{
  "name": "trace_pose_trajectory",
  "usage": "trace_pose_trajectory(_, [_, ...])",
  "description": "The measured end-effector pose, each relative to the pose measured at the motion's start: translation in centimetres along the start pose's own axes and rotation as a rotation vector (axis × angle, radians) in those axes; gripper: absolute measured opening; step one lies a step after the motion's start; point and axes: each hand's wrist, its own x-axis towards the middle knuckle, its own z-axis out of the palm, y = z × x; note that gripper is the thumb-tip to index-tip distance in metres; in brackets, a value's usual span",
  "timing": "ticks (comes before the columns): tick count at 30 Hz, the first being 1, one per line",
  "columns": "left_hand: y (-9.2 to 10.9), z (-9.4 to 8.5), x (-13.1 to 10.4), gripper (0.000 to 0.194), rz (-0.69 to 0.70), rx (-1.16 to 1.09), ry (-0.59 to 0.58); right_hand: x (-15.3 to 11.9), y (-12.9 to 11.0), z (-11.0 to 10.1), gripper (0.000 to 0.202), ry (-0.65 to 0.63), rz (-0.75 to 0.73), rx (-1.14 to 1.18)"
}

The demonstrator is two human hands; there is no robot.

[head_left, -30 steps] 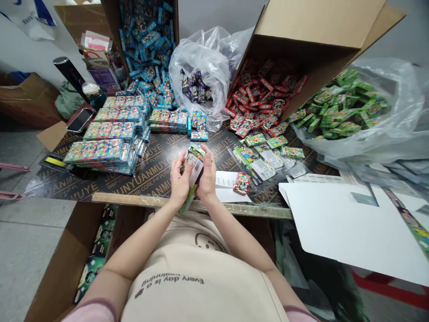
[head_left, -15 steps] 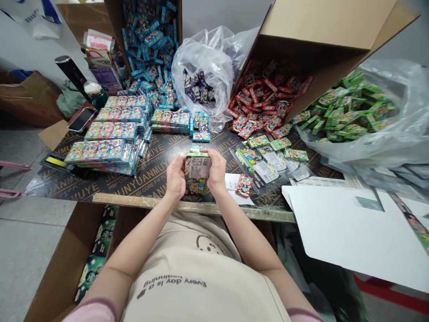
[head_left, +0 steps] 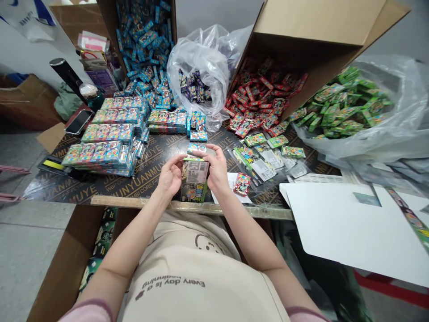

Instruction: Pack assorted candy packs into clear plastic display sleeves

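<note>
A green-and-black printed packet (head_left: pixel 194 181) with a pale printed panel stands near the table's front edge, its lower end close to the wood. My left hand (head_left: pixel 170 174) pinches its upper left edge between thumb and fingers. Around the upper right side, my right hand (head_left: pixel 217 167) is closed, with its fingers along the top edge. A small light-blue box (head_left: pixel 197 147) lies just beyond the fingertips, partly hidden. To the right of my right hand, a small red box (head_left: pixel 241 183) rests on white paper.
Stacks of wrapped box sets (head_left: pixel 94 152) stand at left, beside a phone (head_left: pixel 79 121). Behind are loose blue boxes (head_left: pixel 147 40), a clear bag (head_left: pixel 214 58) of purple ones, a carton of red boxes (head_left: pixel 258 96) and a bag of green boxes (head_left: pixel 351 103). Flat printed packets (head_left: pixel 258 165) lie right.
My left hand has shifted slightly left and loosened around the packet's side, now pinching its upper edge. My right fingers have moved up over the top. The packet shows more of its face.
</note>
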Motion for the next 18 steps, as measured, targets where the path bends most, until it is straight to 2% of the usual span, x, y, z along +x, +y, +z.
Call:
trace_pose_trajectory(5, [0.6, 0.5, 0.7, 0.015, -0.068, 0.066, 0.037, -0.5, 0.4, -0.2, 0.035, 0.032, -0.090, 0.045])
trace_pose_trajectory(8, [0.5, 1.1, 0.8, 0.019, -0.010, 0.083, 0.070, -0.7, 0.4, -0.7, 0.039, -0.002, -0.085, 0.114])
trace_pose_trajectory(12, [-0.5, 1.5, 0.3, 0.015, 0.288, 0.085, 0.123, -0.7, 0.3, -1.1, 0.049, -0.083, -0.071, 0.116])
trace_pose_trajectory(14, [-0.8, 1.4, -0.1, 0.015, 0.436, 0.112, 0.152, -0.6, 0.5, -1.2, 0.037, -0.106, -0.112, 0.085])
trace_pose_trajectory(16, [-0.4, 1.0, -0.4, 0.019, 0.559, 0.239, 0.134, -0.7, 0.8, -1.3, 0.021, -0.093, -0.186, 0.031])
trace_pose_trajectory(18, [0.6, 0.5, -0.7, 0.020, 0.652, 0.470, 0.050, -0.9, 1.1, -1.6, 0.020, -0.075, -0.286, -0.041])
